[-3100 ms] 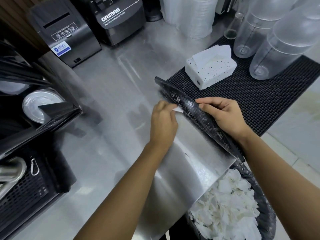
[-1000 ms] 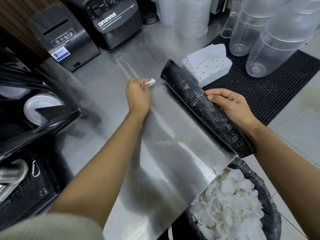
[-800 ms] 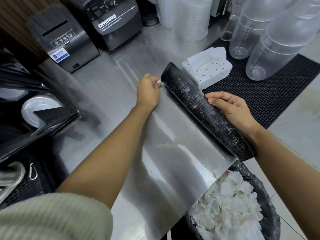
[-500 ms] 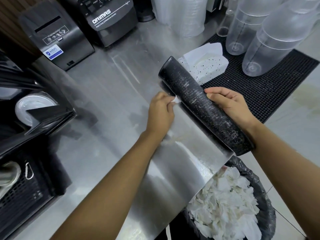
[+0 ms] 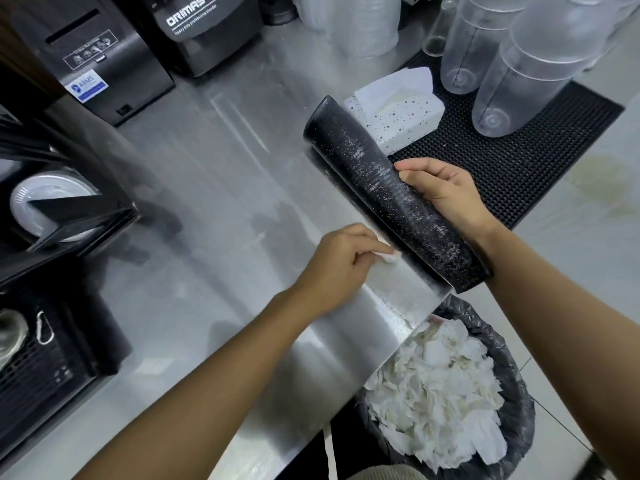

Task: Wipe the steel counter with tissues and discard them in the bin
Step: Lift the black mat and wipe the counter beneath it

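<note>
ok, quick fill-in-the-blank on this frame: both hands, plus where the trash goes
1. The left hand wipes the steel counter with a small white ____.
2. The right hand holds up the rolled edge of the black ____.
3. Crumpled used paper fills the black-lined ____ below the counter's corner.
Missing: tissue; mat; bin.

Brushed steel tabletop (image 5: 221,188) gleams w/ glossy streaks; my tissue (image 5: 493,258) is soft white paper, the mat (image 5: 391,199) matt blk rubber, bin liner (image 5: 516,393) crinkled plastic.
</note>
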The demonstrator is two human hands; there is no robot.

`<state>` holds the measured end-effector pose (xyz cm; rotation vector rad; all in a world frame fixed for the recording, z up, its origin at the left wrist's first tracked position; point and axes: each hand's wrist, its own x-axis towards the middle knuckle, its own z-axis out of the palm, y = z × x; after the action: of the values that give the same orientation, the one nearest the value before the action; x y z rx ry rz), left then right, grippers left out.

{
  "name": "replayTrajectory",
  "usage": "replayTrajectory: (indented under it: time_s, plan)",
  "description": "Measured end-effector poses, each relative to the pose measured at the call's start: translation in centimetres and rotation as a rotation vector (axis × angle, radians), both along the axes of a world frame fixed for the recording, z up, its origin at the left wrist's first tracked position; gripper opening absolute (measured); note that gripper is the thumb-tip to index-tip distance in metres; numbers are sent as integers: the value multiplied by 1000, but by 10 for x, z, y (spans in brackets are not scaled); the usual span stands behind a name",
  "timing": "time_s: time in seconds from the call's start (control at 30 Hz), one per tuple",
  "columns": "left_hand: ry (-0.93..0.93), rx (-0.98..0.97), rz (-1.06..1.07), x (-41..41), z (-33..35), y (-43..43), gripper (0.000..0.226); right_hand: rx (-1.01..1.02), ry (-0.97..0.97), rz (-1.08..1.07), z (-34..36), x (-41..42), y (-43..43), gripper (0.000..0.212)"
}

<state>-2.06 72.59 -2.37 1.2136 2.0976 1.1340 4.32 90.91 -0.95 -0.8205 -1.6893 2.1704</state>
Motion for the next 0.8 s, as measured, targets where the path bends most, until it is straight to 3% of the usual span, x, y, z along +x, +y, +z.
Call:
replayTrajectory:
  time_s: [0.1, 0.17, 0.33, 0.4, 0.47, 0.63, 0.8]
  plan:
    - [65, 22, 252, -15, -5, 4, 25, -20, 6, -6, -1, 2, 0, 15]
    - [146, 11, 285, -11, -9, 10, 24, -18, 11, -11, -3, 2, 0, 15]
    - [185, 14, -18, 28, -8, 2, 27, -3, 33, -10, -6, 0, 0, 14]
    - [109, -22, -103, 24, -6, -3, 25, 6, 39, -6, -7, -1, -1, 14]
    - [42, -11, -115, 14, -2, -3, 25, 12, 39, -2, -8, -1, -2, 13]
    - [256, 25, -131, 13, -5, 7, 31, 38, 35, -8, -11, -2, -3, 11]
    - [223, -17, -260, 19, -5, -9, 33, 51, 22, -19, -11, -3, 3, 13]
